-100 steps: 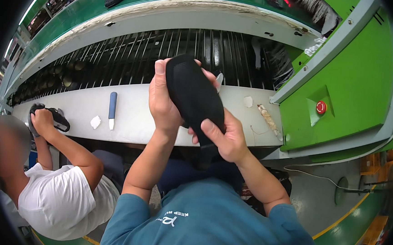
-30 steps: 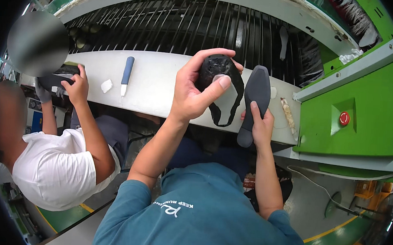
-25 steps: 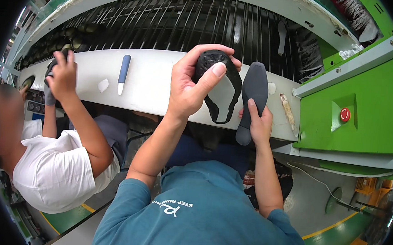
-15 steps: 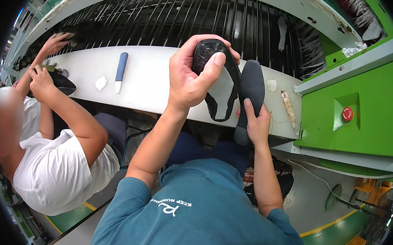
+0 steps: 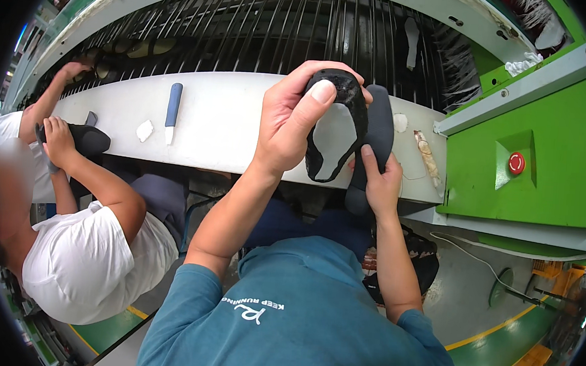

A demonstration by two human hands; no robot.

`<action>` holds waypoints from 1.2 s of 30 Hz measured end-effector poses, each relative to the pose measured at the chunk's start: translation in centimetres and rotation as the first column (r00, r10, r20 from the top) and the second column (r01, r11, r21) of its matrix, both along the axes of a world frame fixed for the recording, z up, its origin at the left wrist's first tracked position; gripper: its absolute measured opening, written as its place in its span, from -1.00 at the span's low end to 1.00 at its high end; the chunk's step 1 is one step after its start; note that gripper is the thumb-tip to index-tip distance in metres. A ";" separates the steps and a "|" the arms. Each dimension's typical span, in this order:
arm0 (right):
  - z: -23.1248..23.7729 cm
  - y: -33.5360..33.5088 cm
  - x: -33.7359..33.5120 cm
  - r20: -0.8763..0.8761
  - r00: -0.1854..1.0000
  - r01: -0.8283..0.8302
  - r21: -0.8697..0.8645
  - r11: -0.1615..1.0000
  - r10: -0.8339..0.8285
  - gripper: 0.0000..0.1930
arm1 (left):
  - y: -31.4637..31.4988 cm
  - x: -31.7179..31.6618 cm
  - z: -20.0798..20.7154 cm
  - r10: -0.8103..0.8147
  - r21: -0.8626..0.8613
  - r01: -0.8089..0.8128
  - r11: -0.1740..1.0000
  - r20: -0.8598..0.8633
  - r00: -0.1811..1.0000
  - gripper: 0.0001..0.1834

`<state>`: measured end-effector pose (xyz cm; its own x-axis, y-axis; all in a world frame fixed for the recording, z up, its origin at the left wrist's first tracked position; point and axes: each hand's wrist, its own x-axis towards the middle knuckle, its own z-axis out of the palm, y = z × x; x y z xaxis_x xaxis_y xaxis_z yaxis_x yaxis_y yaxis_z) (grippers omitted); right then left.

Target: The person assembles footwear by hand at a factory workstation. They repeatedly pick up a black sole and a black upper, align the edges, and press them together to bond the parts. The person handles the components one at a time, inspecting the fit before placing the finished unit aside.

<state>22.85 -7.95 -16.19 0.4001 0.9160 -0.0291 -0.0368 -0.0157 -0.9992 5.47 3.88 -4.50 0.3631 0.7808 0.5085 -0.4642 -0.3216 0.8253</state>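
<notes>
Above the white worktop, my left hand (image 5: 287, 118) grips a black shoe upper (image 5: 361, 116) with a pale grey underside facing me. Its thumb presses on the dark, rough end, and the fingers wrap behind. Close on the right, my right hand (image 5: 380, 179) holds a long dark grey shoe sole (image 5: 380, 118) upright around its lower half, thumb in front. The sole's left edge lies partly behind the upper; whether the two touch, I cannot tell.
On the white worktop (image 5: 222, 120) lie a blue-handled knife (image 5: 174, 107), a white scrap (image 5: 145, 130) and a wrapped stick (image 5: 428, 158). Beyond runs a rod conveyor (image 5: 276, 39). A green machine (image 5: 535, 118) stands right. At left, a co-worker (image 5: 91, 250) holds a dark shoe (image 5: 91, 139).
My left hand has moved the upper slightly right and down. The sole has turned and sits partly behind it. The co-worker's far hand has shifted left, and pieces show on the conveyor.
</notes>
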 end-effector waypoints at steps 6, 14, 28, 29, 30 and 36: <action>3.0 -1.3 0.2 -0.181 0.983 0.077 0.253 0.964 -0.031 -0.67 | 0.2 0.2 -0.1 0.003 0.002 -0.003 1.000 0.036 0.999 -0.64; 9.7 -2.3 -4.0 -0.144 0.974 -0.092 0.443 0.892 0.172 -0.72 | -0.2 0.2 -1.1 -0.082 -0.046 0.085 0.995 0.067 0.994 -0.30; 9.9 -1.0 -4.6 -0.118 0.977 -0.123 0.362 0.924 0.176 -0.76 | -1.1 -0.4 0.4 -0.093 -0.069 0.093 0.993 0.002 0.996 0.28; 9.9 -1.0 -4.6 -0.119 0.977 -0.122 0.361 0.924 0.176 -0.77 | -1.1 -0.4 0.4 -0.095 -0.069 0.096 0.993 0.008 0.995 0.28; 9.9 -0.9 -4.7 -0.123 0.977 -0.121 0.361 0.925 0.176 -0.77 | -1.1 -0.4 0.3 -0.095 -0.069 0.096 0.993 0.014 0.995 0.29; 9.7 -0.8 -4.6 -0.114 0.977 -0.127 0.363 0.923 0.179 -0.77 | -0.9 -0.5 0.2 -0.089 -0.065 0.090 0.994 0.028 0.996 0.28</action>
<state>18.23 -8.74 -6.50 0.2697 0.9273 0.2596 -0.2038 0.3185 -0.9258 4.94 2.94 -4.32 0.4206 0.7779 0.4669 -0.5098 -0.2230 0.8309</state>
